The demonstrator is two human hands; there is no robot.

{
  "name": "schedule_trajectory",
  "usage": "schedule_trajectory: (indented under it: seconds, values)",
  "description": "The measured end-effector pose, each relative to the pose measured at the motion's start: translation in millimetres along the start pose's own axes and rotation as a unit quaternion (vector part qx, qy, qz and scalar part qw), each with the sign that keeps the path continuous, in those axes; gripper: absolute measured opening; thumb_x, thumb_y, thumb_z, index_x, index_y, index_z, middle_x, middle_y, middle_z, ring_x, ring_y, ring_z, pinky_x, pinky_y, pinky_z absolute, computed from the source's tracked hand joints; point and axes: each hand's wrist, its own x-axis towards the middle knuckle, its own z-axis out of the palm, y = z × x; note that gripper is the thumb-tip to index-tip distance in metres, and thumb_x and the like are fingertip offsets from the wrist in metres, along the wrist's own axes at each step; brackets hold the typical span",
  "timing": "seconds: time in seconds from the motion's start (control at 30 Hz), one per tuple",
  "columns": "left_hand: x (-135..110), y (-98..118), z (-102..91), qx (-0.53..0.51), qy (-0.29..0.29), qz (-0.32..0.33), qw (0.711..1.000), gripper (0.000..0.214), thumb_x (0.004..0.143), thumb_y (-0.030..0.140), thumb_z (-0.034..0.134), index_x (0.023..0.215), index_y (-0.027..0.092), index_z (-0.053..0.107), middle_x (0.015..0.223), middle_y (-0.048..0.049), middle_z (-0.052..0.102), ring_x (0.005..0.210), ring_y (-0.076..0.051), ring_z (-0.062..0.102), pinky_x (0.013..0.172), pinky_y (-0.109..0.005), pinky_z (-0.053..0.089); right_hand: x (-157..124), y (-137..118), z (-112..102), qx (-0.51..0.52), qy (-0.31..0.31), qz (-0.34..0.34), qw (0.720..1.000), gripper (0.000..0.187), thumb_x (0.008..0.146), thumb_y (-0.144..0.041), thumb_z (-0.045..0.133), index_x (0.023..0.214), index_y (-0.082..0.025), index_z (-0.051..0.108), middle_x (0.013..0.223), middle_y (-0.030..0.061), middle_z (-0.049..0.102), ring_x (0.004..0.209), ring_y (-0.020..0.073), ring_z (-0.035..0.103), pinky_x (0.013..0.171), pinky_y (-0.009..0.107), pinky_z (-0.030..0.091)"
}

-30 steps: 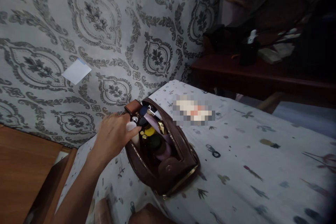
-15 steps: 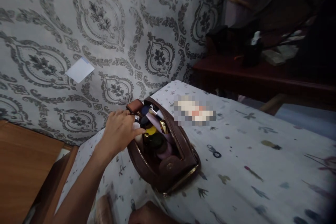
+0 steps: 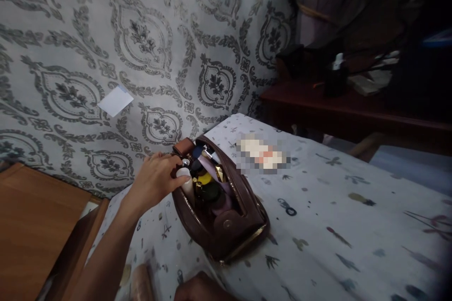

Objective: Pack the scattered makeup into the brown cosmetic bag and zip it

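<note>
A brown zipped handbag (image 3: 247, 204) lies unzipped on the patterned bed sheet, its mouth facing up. My left hand (image 3: 155, 176) is closed on the bag's left rim, fingers bent over near the tan strap tab (image 3: 183, 147). Its thumb lies against a white-capped bottle (image 3: 183, 175) standing just inside. Crowded in the bag are a yellow item (image 3: 205, 178), a dark round-topped item (image 3: 211, 191), a gold-faceted cap (image 3: 219, 173) and lilac pieces. At the bottom edge my right hand (image 3: 201, 288) shows only partly, dark and curled; what it holds, if anything, is hidden.
A pixelated pale object (image 3: 262, 153) lies right of the bag. Near the lower left is a blurred pinkish-brown tube-like item (image 3: 141, 282). Patterned wall with a white card (image 3: 116, 101) stands behind. A dark red table (image 3: 318, 103) is at right, wooden furniture (image 3: 38, 216) at left.
My left hand has shifted slightly at the bag's rim, and more of the white-capped bottle shows beside the thumb. The view has tilted a little; the bag stays in place.
</note>
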Motion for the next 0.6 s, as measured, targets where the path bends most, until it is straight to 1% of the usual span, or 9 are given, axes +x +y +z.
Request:
schedule_trajectory:
  seconds: [0.07, 0.13, 0.17, 0.2, 0.27, 0.37, 0.43, 0.5, 0.6]
  values:
    - [3, 1, 1.1, 0.016, -0.014, 0.005, 1.0, 0.015, 0.083, 0.035, 0.067, 0.09, 0.022, 0.069, 0.086, -0.0047, 0.07, 0.098, -0.029, 0.059, 0.083, -0.036, 0.04, 6, 2, 1, -0.003, -0.005, 0.011, 1.0, 0.025, 0.09, -0.037, 0.067, 0.1, -0.014, 0.068, 0.091, 0.0009, 0.067, 0.076, 0.0156, 0.064, 0.068, 0.028, 0.054]
    - [5, 1, -0.2, 0.024, -0.031, 0.016, 0.999, 0.01, 0.083, 0.031, 0.066, 0.085, 0.022, 0.068, 0.083, -0.0048, 0.069, 0.098, -0.029, 0.059, 0.082, -0.036, 0.04, 9, 0, 2, -0.003, -0.003, 0.02, 1.0, 0.018, 0.084, -0.032, 0.071, 0.086, -0.014, 0.071, 0.072, -0.0038, 0.061, 0.064, 0.0105, 0.056, 0.06, 0.02, 0.046]
    - [6, 1, -2.3, 0.024, -0.037, 0.02, 0.999, 0.01, 0.083, 0.031, 0.066, 0.083, 0.021, 0.068, 0.082, -0.0049, 0.069, 0.097, -0.029, 0.059, 0.082, -0.036, 0.04, 10, -3, 2, -0.001, 0.002, 0.024, 1.0, 0.014, 0.082, -0.028, 0.072, 0.082, -0.014, 0.072, 0.067, -0.005, 0.057, 0.062, 0.0088, 0.053, 0.058, 0.018, 0.042]
    - [6, 1, -5.6, 0.02, -0.041, 0.022, 0.999, 0.01, 0.083, 0.031, 0.066, 0.082, 0.021, 0.067, 0.082, -0.0049, 0.069, 0.096, -0.029, 0.059, 0.081, -0.036, 0.04, 10, -6, 3, 0.003, 0.008, 0.029, 1.0, 0.011, 0.08, -0.026, 0.071, 0.08, -0.014, 0.073, 0.065, -0.0054, 0.055, 0.061, 0.0077, 0.051, 0.057, 0.017, 0.039]
    - [5, 2, -15.0, 0.005, -0.041, 0.018, 0.999, 0.011, 0.084, 0.032, 0.065, 0.085, 0.021, 0.067, 0.084, -0.0042, 0.069, 0.094, -0.027, 0.059, 0.08, -0.035, 0.041, 7, -14, 3, 0.011, 0.02, 0.048, 0.999, 0.011, 0.079, -0.024, 0.068, 0.08, -0.015, 0.075, 0.064, -0.0051, 0.055, 0.06, 0.0071, 0.05, 0.055, 0.015, 0.036]
    - [1, 5, -31.2, -0.016, -0.044, 0.011, 0.999, 0.014, 0.083, 0.036, 0.063, 0.089, 0.023, 0.066, 0.087, -0.0014, 0.068, 0.092, -0.024, 0.06, 0.077, -0.033, 0.042, 1, -22, 3, 0.016, 0.033, 0.074, 0.997, 0.016, 0.08, -0.029, 0.066, 0.083, -0.017, 0.076, 0.065, -0.0041, 0.059, 0.061, 0.008, 0.05, 0.054, 0.015, 0.036]
    - [0, 8, -38.0, -0.028, -0.062, 0.016, 0.998, 0.017, 0.081, 0.039, 0.063, 0.088, 0.024, 0.066, 0.086, -0.0001, 0.067, 0.09, -0.023, 0.06, 0.075, -0.031, 0.042, -3, -23, 3, 0.01, 0.041, 0.081, 0.996, 0.018, 0.08, -0.032, 0.066, 0.086, -0.019, 0.076, 0.067, -0.0038, 0.061, 0.061, 0.0085, 0.051, 0.054, 0.015, 0.035]
    - [0, 12, -38.6, -0.04, -0.082, 0.028, 0.995, 0.018, 0.08, 0.039, 0.064, 0.086, 0.023, 0.067, 0.085, 0.0004, 0.067, 0.087, -0.021, 0.06, 0.073, -0.03, 0.041, -4, -22, 3, 0.002, 0.046, 0.086, 0.995, 0.018, 0.08, -0.032, 0.066, 0.089, -0.021, 0.077, 0.07, -0.0035, 0.064, 0.063, 0.0088, 0.053, 0.055, 0.015, 0.036]
    - [2, 19, -29.5, -0.04, -0.099, 0.044, 0.993, 0.016, 0.078, 0.037, 0.064, 0.079, 0.021, 0.065, 0.079, 0.0003, 0.065, 0.082, -0.02, 0.059, 0.069, -0.029, 0.038, -3, -19, 4, 0.001, 0.035, 0.084, 0.996, 0.019, 0.082, -0.031, 0.064, 0.091, -0.021, 0.077, 0.073, -0.0029, 0.066, 0.064, 0.0087, 0.054, 0.056, 0.015, 0.037]
